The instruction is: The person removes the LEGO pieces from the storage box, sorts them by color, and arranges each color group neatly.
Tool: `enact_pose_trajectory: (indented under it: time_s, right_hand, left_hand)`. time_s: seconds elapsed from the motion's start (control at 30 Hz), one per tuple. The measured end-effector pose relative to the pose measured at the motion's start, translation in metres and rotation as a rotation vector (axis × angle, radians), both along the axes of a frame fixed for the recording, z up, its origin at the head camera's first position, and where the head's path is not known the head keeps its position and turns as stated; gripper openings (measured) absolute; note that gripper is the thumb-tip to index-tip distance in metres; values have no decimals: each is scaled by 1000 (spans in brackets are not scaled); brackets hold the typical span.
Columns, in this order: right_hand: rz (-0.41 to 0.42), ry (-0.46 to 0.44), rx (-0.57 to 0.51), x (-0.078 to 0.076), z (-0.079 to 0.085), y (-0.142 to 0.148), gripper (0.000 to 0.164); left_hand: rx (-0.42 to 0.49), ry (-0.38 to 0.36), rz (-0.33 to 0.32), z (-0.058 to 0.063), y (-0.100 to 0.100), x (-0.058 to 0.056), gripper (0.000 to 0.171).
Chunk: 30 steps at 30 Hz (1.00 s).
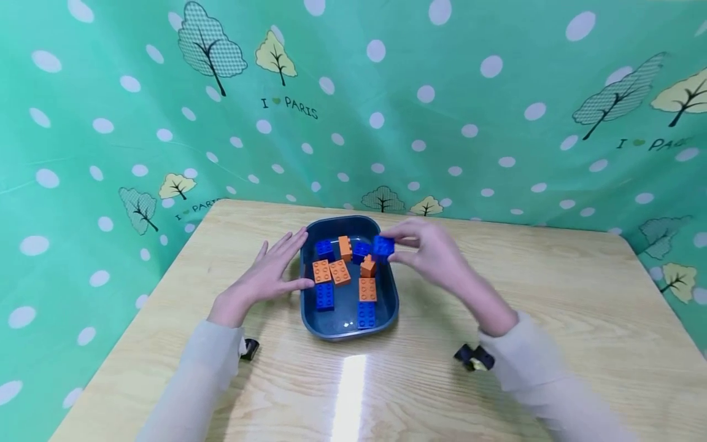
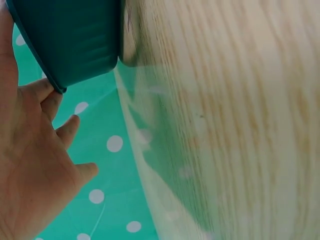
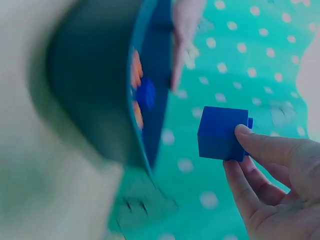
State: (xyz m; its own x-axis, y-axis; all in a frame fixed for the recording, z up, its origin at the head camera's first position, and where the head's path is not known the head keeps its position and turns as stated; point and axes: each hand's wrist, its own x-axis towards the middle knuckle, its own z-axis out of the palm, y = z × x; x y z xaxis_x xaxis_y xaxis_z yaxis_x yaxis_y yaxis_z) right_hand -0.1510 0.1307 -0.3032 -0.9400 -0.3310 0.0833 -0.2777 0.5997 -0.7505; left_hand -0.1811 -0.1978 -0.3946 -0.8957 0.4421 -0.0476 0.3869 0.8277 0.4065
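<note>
A dark blue plastic bin stands on the table with several orange and blue toy building blocks inside, among them an orange block and a blue block. With fingers extended, my left hand touches the bin's left rim; the left wrist view shows its fingertips against that rim. Between thumb and fingers, my right hand pinches a blue building block at the bin's right rim. In the right wrist view this block is clear of the bin, its studs turned toward the palm.
The bin sits on a light wood table, with a bright reflection in front of it. Behind hangs a green dotted curtain with printed trees. Black wrist-worn pieces show below the right forearm and beside the left cuff.
</note>
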Motion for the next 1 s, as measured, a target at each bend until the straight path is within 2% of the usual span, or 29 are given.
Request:
enact_pose_trajectory:
  time_s: [0.13, 0.3, 0.57, 1.0]
  right_hand:
    - [-45, 43, 16, -11, 18, 33, 40]
    - [-90, 88, 38, -21, 22, 73, 39]
    - [-122, 42, 139, -28, -2, 111, 37]
    - [-142, -46, 166, -32, -48, 136, 41]
  left_hand:
    - [9, 7, -1, 0, -2, 1, 104]
    - [26, 15, -19, -1, -3, 0, 104]
    - [31, 10, -27, -3, -3, -3, 102]
    - [41, 11, -32, -4, -4, -4, 101]
